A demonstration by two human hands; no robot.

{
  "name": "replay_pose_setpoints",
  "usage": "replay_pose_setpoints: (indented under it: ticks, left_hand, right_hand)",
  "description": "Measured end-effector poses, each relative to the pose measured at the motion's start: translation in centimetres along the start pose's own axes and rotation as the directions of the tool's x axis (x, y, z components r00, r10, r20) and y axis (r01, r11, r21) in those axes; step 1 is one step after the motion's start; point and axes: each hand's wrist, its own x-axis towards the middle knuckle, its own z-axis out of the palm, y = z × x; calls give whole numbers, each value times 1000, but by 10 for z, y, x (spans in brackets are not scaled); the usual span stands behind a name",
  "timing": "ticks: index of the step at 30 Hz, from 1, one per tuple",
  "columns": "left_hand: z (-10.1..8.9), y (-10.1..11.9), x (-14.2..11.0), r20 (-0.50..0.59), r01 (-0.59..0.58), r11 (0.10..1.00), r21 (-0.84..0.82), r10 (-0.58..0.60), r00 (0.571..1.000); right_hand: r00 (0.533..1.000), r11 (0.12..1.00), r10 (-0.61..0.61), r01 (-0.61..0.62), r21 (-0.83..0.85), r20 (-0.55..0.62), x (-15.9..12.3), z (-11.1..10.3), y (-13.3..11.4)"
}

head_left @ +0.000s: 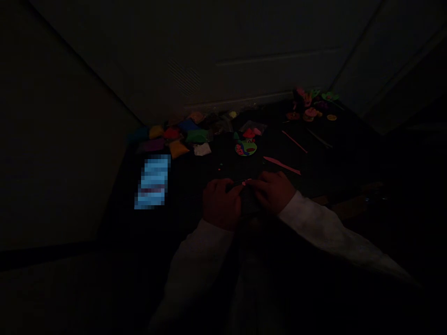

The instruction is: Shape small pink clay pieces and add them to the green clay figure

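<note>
In the dim light, a small pink lump of modelling clay (246, 182) shows between my hands, just above the dark table. My left hand (221, 202) has its fingers curled, with thumb and index fingertip at the lump's left side. From the right, my right hand (275, 190) meets the lump with its fingertips pinched together. Its exact shape is too dark to make out. Beyond the hands lies a round green clay piece (246, 148) with red, pink and blue parts. A pink flat modelling tool (282, 165) rests past my right hand.
Clay packets, such as the green one (197, 136) and the orange one (178, 149), line the back left. A lit phone (153, 181) lies at left. A thin pink stick (295, 142) sits at right, before several clay flowers (310, 113). A pale wall (244, 79) closes the back.
</note>
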Motion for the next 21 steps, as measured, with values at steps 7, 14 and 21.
replay_pose_setpoints:
  ticks: [7,14,21]
  left_hand:
    - [1,0,1,10,-13,1000,21,12,1000]
    - [2,1,2,-1,-37,999,10,37,999]
    - [1,1,2,5,-38,999,-14,38,999]
  right_hand:
    - [1000,1000,1,-1,-1,-8,0,-1,-1]
    - [1000,1000,-7,7,0,-12,1,-1,-1]
    - [1000,1000,-8,9,13,-17,1,0,0]
